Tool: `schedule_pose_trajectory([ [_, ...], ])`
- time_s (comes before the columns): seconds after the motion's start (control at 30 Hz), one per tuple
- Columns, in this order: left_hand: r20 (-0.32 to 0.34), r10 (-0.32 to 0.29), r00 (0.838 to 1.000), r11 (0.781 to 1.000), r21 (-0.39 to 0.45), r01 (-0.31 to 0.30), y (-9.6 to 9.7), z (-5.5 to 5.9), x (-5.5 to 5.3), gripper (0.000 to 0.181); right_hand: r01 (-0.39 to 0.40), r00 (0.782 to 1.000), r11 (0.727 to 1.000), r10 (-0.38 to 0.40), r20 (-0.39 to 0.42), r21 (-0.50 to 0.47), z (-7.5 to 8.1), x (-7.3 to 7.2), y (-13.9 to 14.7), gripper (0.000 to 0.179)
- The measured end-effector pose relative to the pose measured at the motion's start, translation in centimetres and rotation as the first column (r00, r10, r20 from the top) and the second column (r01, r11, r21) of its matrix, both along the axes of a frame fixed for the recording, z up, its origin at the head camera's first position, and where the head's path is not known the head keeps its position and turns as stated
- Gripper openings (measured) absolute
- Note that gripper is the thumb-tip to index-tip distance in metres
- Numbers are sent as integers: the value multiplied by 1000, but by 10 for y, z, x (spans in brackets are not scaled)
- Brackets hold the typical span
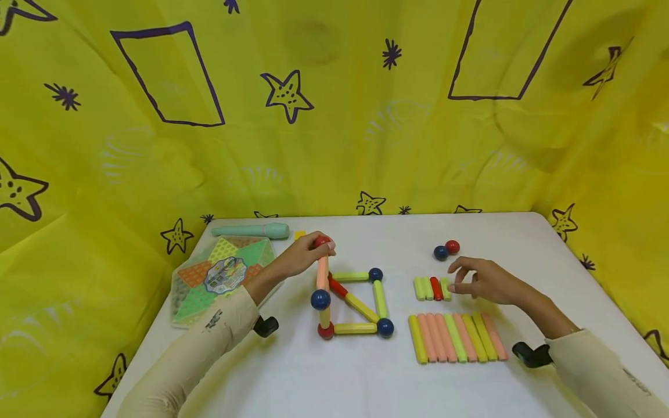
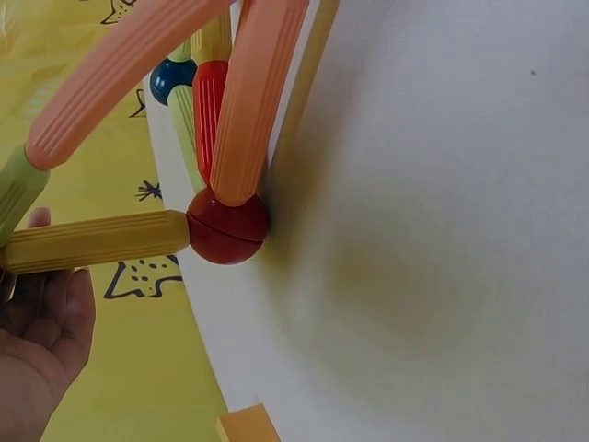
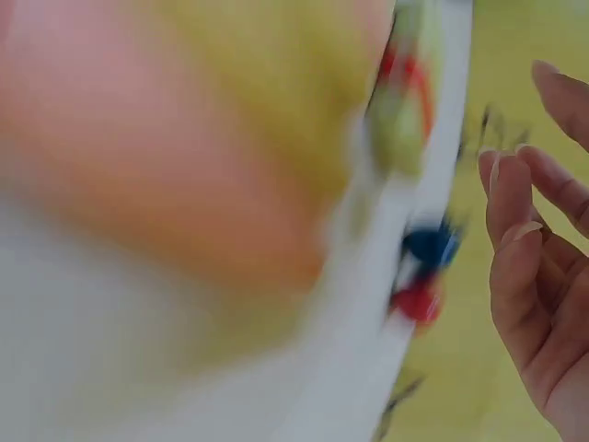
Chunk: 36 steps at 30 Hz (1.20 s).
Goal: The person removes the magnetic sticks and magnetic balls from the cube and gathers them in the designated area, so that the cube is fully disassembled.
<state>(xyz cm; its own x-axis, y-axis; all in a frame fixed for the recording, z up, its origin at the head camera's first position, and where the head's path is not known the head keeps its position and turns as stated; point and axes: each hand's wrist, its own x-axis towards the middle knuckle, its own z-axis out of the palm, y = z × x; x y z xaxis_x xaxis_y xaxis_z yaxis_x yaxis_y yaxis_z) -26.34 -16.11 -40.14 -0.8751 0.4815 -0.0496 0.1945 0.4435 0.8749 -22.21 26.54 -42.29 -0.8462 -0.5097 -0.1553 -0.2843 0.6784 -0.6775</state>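
the left hand [image 1: 305, 255] reaches in from the left with its fingers clamped on a frame of rods and balls [image 1: 355, 328], taking hold by the red ball [image 1: 322, 241] at its far left top; which fingers bear the grip cannot be told. the frame stands on the white table [image 1: 366, 383] around its middle, with a pink rod [image 1: 322, 274] running from that red ball to a nearer blue ball [image 1: 320, 299]. a yellow rod links this blue ball with a red ball [image 1: 326, 330] below it, and on the right the frame has two more blue balls, one near and one far, joined by a light green rod [image 1: 380, 299]. a red rod [image 1: 338, 288] and a yellow one make a slanting line across the inside. the right hand [image 1: 486, 281] hovers with loosely bent fingers, thumb and fingertips apart and holding nothing, just beside the right end of a row of short rods [image 1: 420, 288], three light green and one red. nearer than that row lie nine longer rods [image 1: 458, 338] side by side, pink, yellow and light green. farther off sit a loose blue ball [image 1: 441, 253] and a loose red ball [image 1: 452, 247], close together. at the far left are a flat box [image 1: 225, 276] with coloured triangles and a pale green tube [image 1: 251, 231], and behind everything hangs yellow cloth [image 1: 334, 145] with drawn stars.
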Motion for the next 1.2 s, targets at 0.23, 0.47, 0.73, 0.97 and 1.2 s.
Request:
schedule_pose_trajectory([
  [0.23,-37,65,997,998,-12,-65,-8,0,7,33,-285,953,958,279,121,34,3,14,-92,50],
  [0.47,-67,188,980,981,-32,-190,-19,-3,21,42,-357,934,892,336,121,277,-3,7,-152,51],
  [0.73,-99,291,952,955,-31,-295,-46,-4,47,39,-385,920,865,386,63,322,3,-42,-158,47],
  [0.97,-149,197,969,971,-106,-214,-47,-4,80,34,-397,916,873,394,70,283,3,-82,-161,37],
  [1.2,-166,56,985,996,-52,-65,-41,-4,101,24,-439,898,873,425,109,214,-4,-107,-174,36],
])
